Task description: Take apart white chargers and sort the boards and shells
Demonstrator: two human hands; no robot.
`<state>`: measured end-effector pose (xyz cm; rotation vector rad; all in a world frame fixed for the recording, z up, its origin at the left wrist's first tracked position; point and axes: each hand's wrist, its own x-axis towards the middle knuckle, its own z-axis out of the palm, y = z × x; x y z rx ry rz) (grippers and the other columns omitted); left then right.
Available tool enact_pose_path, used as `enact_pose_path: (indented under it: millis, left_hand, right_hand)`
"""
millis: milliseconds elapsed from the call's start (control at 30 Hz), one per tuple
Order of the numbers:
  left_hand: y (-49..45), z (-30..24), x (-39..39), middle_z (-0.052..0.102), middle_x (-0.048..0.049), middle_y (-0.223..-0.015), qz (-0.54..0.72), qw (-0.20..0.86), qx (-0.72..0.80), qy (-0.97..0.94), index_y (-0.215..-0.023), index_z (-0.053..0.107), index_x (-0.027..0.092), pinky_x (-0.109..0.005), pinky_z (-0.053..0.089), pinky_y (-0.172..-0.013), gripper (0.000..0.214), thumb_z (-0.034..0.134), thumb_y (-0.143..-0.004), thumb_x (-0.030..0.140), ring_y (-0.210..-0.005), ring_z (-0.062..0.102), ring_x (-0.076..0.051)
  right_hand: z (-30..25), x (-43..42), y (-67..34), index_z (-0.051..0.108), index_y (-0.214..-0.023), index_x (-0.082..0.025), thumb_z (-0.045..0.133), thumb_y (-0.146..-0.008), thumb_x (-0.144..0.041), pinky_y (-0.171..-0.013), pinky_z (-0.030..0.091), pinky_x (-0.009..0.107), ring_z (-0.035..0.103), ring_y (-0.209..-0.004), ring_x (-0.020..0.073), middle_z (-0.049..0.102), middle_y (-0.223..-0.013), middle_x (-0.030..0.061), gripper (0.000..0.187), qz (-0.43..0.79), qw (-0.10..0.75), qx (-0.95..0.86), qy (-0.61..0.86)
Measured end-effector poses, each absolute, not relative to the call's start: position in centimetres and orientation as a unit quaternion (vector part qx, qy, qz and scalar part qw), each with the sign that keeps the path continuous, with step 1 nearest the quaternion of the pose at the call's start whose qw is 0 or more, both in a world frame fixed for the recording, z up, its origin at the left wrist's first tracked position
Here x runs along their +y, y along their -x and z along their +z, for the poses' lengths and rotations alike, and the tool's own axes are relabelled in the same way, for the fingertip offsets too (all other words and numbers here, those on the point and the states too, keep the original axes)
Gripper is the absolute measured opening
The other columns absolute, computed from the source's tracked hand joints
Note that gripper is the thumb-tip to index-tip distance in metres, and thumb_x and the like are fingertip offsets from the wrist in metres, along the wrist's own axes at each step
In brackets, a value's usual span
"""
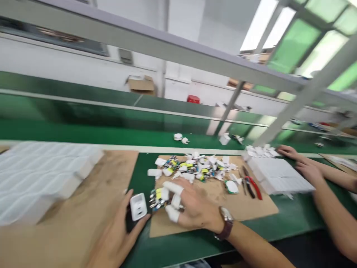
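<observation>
My left hand (118,232) grips a small white charger housing (138,206) with two slots on top, held over the green bench. My right hand (188,204), with white finger cots and a wristwatch, pinches a small circuit board with a yellow part (156,197) right beside the housing. Just beyond my hands a heap of white plug shells and colourful circuit boards (195,166) lies on a brown cardboard sheet (251,208).
Stacked white moulded trays (41,175) sit at left on a wooden board. Red-handled pliers (252,185) lie on the cardboard. A co-worker's two arms (312,171) reach over white trays (276,175) at right. A green conveyor (83,134) with loose white parts runs behind.
</observation>
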<state>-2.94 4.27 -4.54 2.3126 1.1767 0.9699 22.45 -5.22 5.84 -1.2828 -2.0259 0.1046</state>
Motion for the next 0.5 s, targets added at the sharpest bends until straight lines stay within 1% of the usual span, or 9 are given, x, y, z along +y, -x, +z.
enact_pose_path:
  millis: [33,67,133,267,400,500]
  left_hand:
    - [3.0,-4.0,3.7,0.071,-0.0134,-0.137,0.346,0.183,0.412,-0.823,-0.154,0.042,0.026,-0.048,0.066,-0.092,0.068,0.067,-0.094,0.046,-0.114,0.076,-0.035]
    - [3.0,-3.6,3.3,0.069,-0.0131,-0.141,0.35,0.185,0.403,-0.825,-0.154,0.041,0.026,-0.047,0.064,-0.097,0.065,0.065,-0.096,0.042,-0.12,0.074,-0.034]
    - [3.1,-3.0,2.6,0.068,-0.012,-0.143,0.356,0.196,0.386,-0.828,-0.154,0.04,0.028,-0.045,0.062,-0.103,0.062,0.065,-0.098,0.034,-0.125,0.072,-0.031]
    - [3.4,-2.0,1.4,0.064,-0.0128,-0.145,0.351,0.215,0.371,-0.832,-0.157,0.036,0.029,-0.046,0.059,-0.109,0.064,0.064,-0.099,0.025,-0.132,0.066,-0.029]
    - [3.4,-1.4,1.0,0.062,-0.0127,-0.145,0.35,0.218,0.363,-0.836,-0.157,0.037,0.029,-0.047,0.056,-0.113,0.064,0.06,-0.099,0.015,-0.138,0.059,-0.029]
    - [3.4,-1.5,1.1,0.06,-0.0125,-0.148,0.348,0.21,0.356,-0.842,-0.158,0.036,0.028,-0.049,0.053,-0.116,0.066,0.058,-0.098,0.012,-0.142,0.055,-0.029]
  right_hand:
    - [6.0,-5.1,-22.4,0.04,-0.149,-0.02,0.056,-0.096,-0.02,-0.106,0.054,0.045,0.06,-0.123,0.0259,0.064,-0.131,0.0144,0.056,0.049,0.38,-0.786,0.485]
    - [6.0,-4.9,-22.3,0.037,-0.153,-0.022,0.057,-0.096,-0.019,-0.109,0.052,0.048,0.058,-0.129,0.027,0.062,-0.136,0.0148,0.061,0.048,0.394,-0.789,0.469]
    - [5.8,-4.5,-21.9,0.034,-0.157,-0.023,0.058,-0.096,-0.014,-0.111,0.051,0.052,0.056,-0.133,0.0283,0.061,-0.138,0.0153,0.066,0.048,0.405,-0.797,0.446]
    - [4.9,-4.6,-21.0,0.035,-0.159,-0.021,0.06,-0.094,-0.007,-0.109,0.053,0.054,0.056,-0.133,0.0308,0.062,-0.136,0.0164,0.071,0.034,0.397,-0.818,0.414]
    - [3.8,-5.0,-20.8,0.03,-0.163,-0.019,0.061,-0.094,-0.008,-0.109,0.053,0.058,0.056,-0.134,0.0337,0.062,-0.139,0.0181,0.076,0.017,0.368,-0.831,0.416]
    - [3.5,-5.1,-20.9,0.029,-0.164,-0.02,0.059,-0.094,-0.009,-0.107,0.055,0.059,0.058,-0.133,0.0344,0.063,-0.139,0.0178,0.076,0.023,0.361,-0.826,0.433]
